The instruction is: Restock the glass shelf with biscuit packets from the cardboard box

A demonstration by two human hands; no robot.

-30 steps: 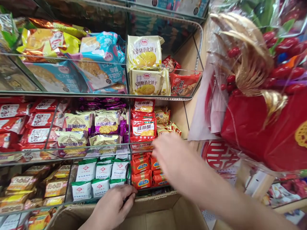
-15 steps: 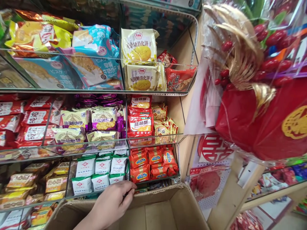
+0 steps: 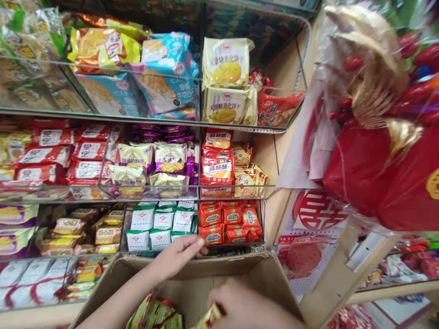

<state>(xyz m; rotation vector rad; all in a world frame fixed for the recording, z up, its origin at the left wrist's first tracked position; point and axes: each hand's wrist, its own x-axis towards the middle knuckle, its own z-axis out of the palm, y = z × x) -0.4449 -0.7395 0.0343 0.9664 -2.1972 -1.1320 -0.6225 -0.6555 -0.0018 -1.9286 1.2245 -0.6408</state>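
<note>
My left hand [image 3: 181, 256] is over the far rim of an open cardboard box [image 3: 247, 262], just below the orange-red snack packets [image 3: 235, 222]. Its fingers are curled together; whatever they may hold is hidden. Inside the box, my right hand [image 3: 236, 297], smeared by motion, is closed on a yellow-and-red snack packet [image 3: 208, 318]. More yellow-green and red packets [image 3: 154, 313] lie in the box's lower left, partly behind my left forearm. White packets with green edges [image 3: 161, 224] stand on the shelf just beyond my left hand.
Shelves with clear fronts [image 3: 147, 192] hold packaged biscuits in divided compartments. Purple-and-cream packets [image 3: 169, 157] and red packets [image 3: 217, 167] fill the middle row. A plastic-wrapped red decoration [image 3: 380, 173] hangs at the right, beside a wooden shelf post [image 3: 346, 269].
My right hand has come into view in the box with a packet. Yellow packets now show inside the box. My left hand has shifted right and up, and the view has turned slightly left.
</note>
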